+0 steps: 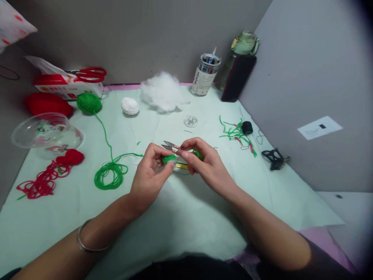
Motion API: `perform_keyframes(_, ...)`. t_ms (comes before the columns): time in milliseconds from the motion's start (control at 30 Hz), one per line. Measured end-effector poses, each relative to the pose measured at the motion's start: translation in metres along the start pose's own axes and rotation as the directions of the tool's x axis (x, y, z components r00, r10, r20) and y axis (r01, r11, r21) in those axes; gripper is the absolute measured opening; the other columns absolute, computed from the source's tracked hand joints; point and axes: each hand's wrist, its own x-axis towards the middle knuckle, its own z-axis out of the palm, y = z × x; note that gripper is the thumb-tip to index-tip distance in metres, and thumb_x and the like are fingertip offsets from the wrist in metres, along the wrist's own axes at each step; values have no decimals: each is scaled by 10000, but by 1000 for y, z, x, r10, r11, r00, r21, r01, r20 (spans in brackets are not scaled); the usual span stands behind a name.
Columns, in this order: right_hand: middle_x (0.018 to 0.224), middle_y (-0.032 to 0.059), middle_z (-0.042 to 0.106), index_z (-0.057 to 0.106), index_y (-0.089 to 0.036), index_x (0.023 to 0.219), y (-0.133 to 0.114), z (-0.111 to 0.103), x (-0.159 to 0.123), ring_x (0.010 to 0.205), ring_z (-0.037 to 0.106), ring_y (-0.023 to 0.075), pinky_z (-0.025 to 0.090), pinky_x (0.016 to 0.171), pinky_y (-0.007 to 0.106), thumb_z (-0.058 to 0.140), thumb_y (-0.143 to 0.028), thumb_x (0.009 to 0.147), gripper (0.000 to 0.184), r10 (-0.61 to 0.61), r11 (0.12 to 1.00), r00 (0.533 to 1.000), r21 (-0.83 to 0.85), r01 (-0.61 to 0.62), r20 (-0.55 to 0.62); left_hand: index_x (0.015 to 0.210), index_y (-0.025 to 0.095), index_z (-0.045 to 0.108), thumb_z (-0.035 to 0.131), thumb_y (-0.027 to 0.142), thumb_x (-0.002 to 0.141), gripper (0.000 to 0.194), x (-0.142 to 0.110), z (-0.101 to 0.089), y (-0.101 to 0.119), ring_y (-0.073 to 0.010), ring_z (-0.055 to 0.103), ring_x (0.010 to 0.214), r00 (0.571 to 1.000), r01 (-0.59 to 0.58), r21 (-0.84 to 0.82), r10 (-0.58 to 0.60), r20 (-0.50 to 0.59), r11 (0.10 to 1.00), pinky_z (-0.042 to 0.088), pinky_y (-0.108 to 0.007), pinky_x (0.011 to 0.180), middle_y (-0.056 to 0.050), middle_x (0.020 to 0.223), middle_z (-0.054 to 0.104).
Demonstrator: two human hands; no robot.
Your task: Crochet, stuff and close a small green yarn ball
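a: two hands meet mid-table: my left hand (148, 171) pinches the small green crocheted yarn piece (169, 159).
b: and my right hand (204, 163) grips the small metal thread snips (170, 146); best cut close, blades clear of stitches.

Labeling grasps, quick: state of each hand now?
Left hand: closed on green crochet piece.
Right hand: closed, pinching small snips.
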Motion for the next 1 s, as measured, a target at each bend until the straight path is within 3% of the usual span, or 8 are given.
perform_keyframes(133,686,-35,506,566,-183,736,5,-3,3,636,441,104,356,583,247,603,-441,1003,373,30,980,990,-199,-2,138,930,224,609,770,190,847,184,0,0,-1,-164,639,830,1000,-16,39,16,2,999,496,-305,776,-16,907,673)
perform_keyframes(233,633,-50,450,550,-182,671,7,-4,2,595,368,97,287,563,260,592,-384,1001,390,42,964,989,-265,-3,141,903,220,604,784,183,823,200,2,1,-2,-159,635,800,1000,22,39,-22,13,999,502,-297,755,-9,874,665)
perform_keyframes(433,635,-49,515,605,-178,697,10,-2,3,614,400,100,303,586,260,648,-301,933,270,5,966,998,-260,12,66,972,212,577,782,214,849,240,4,-1,3,-184,696,969,988,83,-35,-78,135,996,553,-308,845,-36,996,698)
perform_keyframes(533,640,-46,545,580,-181,687,11,-3,3,615,421,99,318,596,258,655,-262,914,252,-24,956,999,-291,32,32,992,199,586,743,277,911,193,5,-3,4,-158,703,843,976,102,-87,-83,203,991,574,-299,774,-39,970,719)
perform_keyframes(833,724,-29,589,593,-189,801,-6,1,-8,623,445,102,327,572,245,553,-175,967,171,-86,945,976,-294,144,202,859,202,593,746,173,850,156,7,-3,6,-124,649,652,982,97,-60,-86,166,993,541,-249,620,4,789,709)
perform_keyframes(1000,762,-17,595,615,-196,855,2,5,-9,659,486,120,372,619,261,545,-132,947,132,-164,885,952,-388,257,258,809,211,574,740,120,804,190,8,-5,4,-108,609,576,984,139,-67,-130,122,988,498,-234,567,32,732,704)
